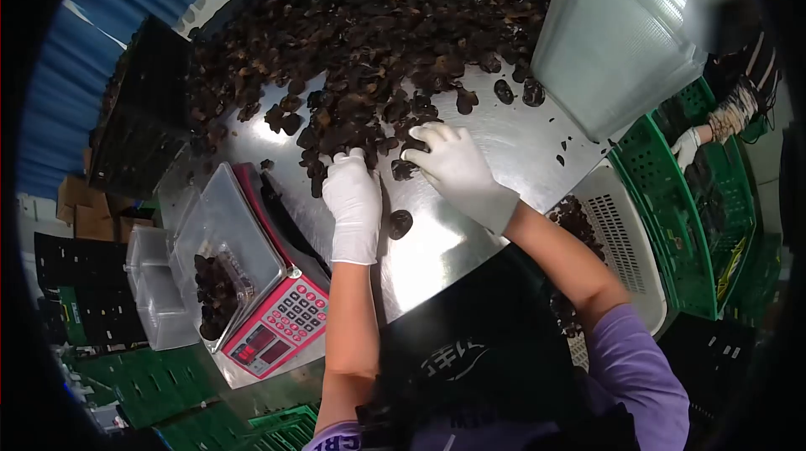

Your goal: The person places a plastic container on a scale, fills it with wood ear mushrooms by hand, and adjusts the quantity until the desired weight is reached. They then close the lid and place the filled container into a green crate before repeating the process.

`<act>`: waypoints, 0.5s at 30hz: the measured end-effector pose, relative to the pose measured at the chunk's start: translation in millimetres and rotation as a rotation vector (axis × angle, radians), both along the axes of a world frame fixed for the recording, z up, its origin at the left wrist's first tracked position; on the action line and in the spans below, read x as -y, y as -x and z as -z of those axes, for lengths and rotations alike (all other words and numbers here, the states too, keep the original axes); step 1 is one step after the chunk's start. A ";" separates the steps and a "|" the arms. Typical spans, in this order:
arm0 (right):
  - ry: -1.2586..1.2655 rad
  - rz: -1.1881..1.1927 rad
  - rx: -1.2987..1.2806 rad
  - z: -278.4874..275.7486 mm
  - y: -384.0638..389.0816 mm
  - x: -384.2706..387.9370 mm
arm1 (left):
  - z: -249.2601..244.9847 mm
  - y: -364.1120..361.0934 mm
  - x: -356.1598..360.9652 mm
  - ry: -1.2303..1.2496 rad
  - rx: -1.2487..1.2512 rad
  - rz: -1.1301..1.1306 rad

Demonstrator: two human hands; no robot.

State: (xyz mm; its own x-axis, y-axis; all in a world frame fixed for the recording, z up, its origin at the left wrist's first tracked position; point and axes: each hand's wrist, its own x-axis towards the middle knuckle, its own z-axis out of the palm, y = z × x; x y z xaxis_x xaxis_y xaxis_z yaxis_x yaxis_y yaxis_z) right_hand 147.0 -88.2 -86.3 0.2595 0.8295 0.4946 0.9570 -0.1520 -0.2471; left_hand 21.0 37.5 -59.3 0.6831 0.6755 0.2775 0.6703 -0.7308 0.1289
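Note:
A big heap of dark dried fungus pieces (369,23) covers the far part of a shiny steel table (470,224). Both my hands wear white gloves. My left hand (353,199) lies at the near edge of the heap, fingers curled down onto the pieces. My right hand (453,165) rests beside it on the heap's edge, fingers spread over a few pieces. What either palm holds is hidden. One loose piece (400,223) lies between my wrists.
A red scale (281,321) at left carries a clear plastic box (227,241) with some fungus inside. Stacked clear boxes (617,39) stand at upper right. A white basket (621,233) and green crates (680,216) sit to the right, where another person's gloved hand (687,147) reaches.

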 end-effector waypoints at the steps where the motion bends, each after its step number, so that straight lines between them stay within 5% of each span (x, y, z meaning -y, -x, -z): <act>1: 0.149 -0.009 0.040 -1.7 1.6 -7.1 | 1.1 1.2 -3.9 0.040 -0.088 -0.026; 4: 0.191 0.003 0.113 -1.4 2.7 -20.5 | -2.0 15.5 3.3 0.062 -0.105 0.039; 10: -0.105 -0.029 -0.108 -16.0 -6.9 44.8 | -32.3 30.9 19.6 0.396 -0.067 0.102; 15: 0.099 0.122 -0.286 -26.6 -13.1 72.6 | -13.3 -16.1 -9.5 0.019 0.090 0.072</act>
